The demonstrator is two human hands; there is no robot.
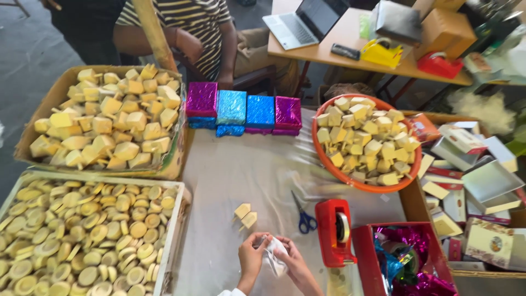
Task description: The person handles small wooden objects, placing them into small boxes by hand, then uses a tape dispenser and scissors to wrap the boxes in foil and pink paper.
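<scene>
Down at the near edge of the pale plastic-covered table (252, 170), the left hand (251, 257) and the right hand (293, 262) meet, fingers closed together on a small piece of white crinkled wrapping (274, 255) held between them just above the tabletop. Just beyond the hands lie two loose yellow wedge-shaped blocks (245, 215), touching each other, and to their right a pair of blue-handled scissors (304, 216) and a red tape dispenser (335, 231).

Along the far edge of the table stands a row of foil-wrapped packets in purple and blue (244, 114), side by side. An orange round basin (383, 186) heaped with the same yellow blocks sits at the right, and a red bin holding pink and blue foil scraps (368, 257) stands beside the dispenser. On the left, a brown cardboard box of yellow blocks (33, 118) lies behind a white crate of round yellow discs (176, 225). Flat printed cartons (476, 175) pile up at the far right.

Behind the table another person in a striped shirt (192, 22) sits by a wooden desk (329, 52) carrying an open silver laptop (304, 22). Grey floor (27, 44) shows at upper left.
</scene>
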